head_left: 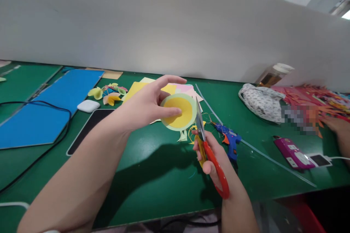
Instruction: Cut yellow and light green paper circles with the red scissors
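My left hand pinches a round paper piece, a yellow disc on a slightly larger pale green disc, with the thumb on the yellow face. In my right hand are scissors with one red and one yellow handle, the blades pointing up beside the right edge of the discs. Whether the blades touch the paper I cannot tell. Below the discs, pale green paper scraps and yellow strips lie on the table. Behind the left hand are yellow sheets and pink paper.
A blue glue gun with a long clear glue stick lies to the right. Further right are a purple pack, a patterned cloth pouch and another person's hand. Leftward are a phone, a white case and a blue board.
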{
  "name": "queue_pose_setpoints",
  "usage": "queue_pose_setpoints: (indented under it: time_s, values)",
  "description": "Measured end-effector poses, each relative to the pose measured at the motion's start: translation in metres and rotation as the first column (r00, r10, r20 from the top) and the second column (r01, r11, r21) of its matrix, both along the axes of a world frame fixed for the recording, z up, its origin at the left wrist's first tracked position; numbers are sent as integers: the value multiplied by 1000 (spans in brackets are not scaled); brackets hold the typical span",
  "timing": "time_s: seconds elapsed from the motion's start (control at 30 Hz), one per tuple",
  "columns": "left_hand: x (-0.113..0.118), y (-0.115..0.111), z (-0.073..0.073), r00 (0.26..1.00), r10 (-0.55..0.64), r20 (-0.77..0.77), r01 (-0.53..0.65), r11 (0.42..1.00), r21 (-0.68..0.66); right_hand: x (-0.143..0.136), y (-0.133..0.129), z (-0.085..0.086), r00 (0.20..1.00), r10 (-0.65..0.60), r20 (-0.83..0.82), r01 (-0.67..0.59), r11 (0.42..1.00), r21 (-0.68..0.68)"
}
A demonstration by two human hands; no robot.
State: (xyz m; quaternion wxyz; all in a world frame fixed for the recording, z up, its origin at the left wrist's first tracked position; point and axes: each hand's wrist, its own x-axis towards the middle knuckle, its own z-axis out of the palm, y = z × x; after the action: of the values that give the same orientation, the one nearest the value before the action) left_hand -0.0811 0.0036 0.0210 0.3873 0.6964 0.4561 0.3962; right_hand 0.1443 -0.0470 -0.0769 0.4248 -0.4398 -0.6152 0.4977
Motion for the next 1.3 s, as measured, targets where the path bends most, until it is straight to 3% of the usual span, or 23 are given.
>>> queue_pose_setpoints:
  time_s: [0.13,0.43,0.7,0.97,1.3]
  values:
    - [-1,1,0,1000,13,7,-13,1000,2,2,-1,0,991,81,-106,-91,991,-97]
    - [0,1,-1,999,-14,-29,14,1000,-2,-3,-5,6,994,61,-90,-67,996,-60]
    - [-2,2,-1,998,49,-41,-49,999,18,0,-4,4,996,71,-61,-76,993,-91]
    - [2,-1,3,992,-63,-114,55,996,-65,-1,-1,-1,994,79,-71,-85,993,-83]
    - [1,2,-1,989,-95,-110,85,993,-87,-1,-1,-2,989,74,-126,-88,990,-113]
